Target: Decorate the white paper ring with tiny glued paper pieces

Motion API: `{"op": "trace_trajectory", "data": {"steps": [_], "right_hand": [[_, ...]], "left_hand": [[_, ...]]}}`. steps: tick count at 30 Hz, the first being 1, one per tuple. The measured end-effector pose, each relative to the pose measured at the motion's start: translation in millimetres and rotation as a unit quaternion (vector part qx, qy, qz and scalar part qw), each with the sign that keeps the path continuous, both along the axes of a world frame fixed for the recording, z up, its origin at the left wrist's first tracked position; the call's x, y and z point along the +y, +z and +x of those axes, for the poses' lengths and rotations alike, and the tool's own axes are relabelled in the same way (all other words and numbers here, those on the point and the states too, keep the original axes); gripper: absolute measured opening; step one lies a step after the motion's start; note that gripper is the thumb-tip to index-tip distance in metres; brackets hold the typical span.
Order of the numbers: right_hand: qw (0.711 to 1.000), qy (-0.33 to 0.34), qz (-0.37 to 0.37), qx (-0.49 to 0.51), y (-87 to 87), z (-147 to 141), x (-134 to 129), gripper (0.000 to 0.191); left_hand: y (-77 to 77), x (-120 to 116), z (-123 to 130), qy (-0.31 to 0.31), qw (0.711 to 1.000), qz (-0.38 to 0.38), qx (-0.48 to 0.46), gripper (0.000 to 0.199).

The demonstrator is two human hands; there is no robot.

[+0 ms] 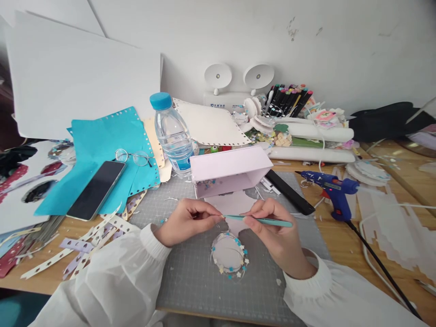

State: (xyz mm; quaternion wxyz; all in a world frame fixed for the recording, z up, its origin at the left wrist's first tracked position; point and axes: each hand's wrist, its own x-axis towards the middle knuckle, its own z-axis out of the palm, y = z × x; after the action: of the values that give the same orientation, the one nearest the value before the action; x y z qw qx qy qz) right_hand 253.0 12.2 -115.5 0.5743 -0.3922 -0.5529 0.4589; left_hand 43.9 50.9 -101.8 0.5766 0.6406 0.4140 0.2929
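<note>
My right hand (272, 231) grips a pair of teal tweezers (272, 221), pointed left. Their tips meet the fingertips of my left hand (192, 222), which are pinched on something too small to make out. Just below both hands, a round white disc (227, 250) lies on the grey cutting mat (194, 281), ringed by a thin loop with small blue, white and cream flower shapes. Behind the hands stands an open pale pink box (231, 164) with small confetti-like pieces inside. A cut pale sheet (235, 202) lies in front of it, partly covered by my hands.
To the right, a blue glue gun (335, 188) rests with its cable trailing forward, beside a black bar (289, 193). A water bottle (173, 136) stands behind left. A phone (97, 190) and glasses (132, 157) lie on blue punched paper (102, 136). Markers (289, 101) stand at the back.
</note>
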Motion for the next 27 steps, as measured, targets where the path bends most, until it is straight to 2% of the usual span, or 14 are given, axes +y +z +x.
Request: {"op": "trace_trajectory", "data": {"steps": [8,15,23,27], "right_hand": [[1.0,0.003,-0.007,-0.011,1.2,-0.5,1.1,0.017],[0.996,0.004,-0.057,0.069,-4.9,2.7,6.1,0.021],[0.997,-0.041,-0.036,0.063,-4.3,5.9,8.8,0.02],[0.997,-0.071,0.018,0.008,0.1,4.5,7.2,0.018]], "left_hand": [[-0.2,0.1,-0.7,0.0,1.0,0.009,0.001,0.024],[1.9,1.0,-0.7,0.016,1.0,0.016,-0.004,0.027],[3.0,2.7,-3.6,0.028,0.999,0.023,-0.017,0.036],[4.4,1.5,-3.5,0.013,0.999,0.015,-0.036,0.04]]}}
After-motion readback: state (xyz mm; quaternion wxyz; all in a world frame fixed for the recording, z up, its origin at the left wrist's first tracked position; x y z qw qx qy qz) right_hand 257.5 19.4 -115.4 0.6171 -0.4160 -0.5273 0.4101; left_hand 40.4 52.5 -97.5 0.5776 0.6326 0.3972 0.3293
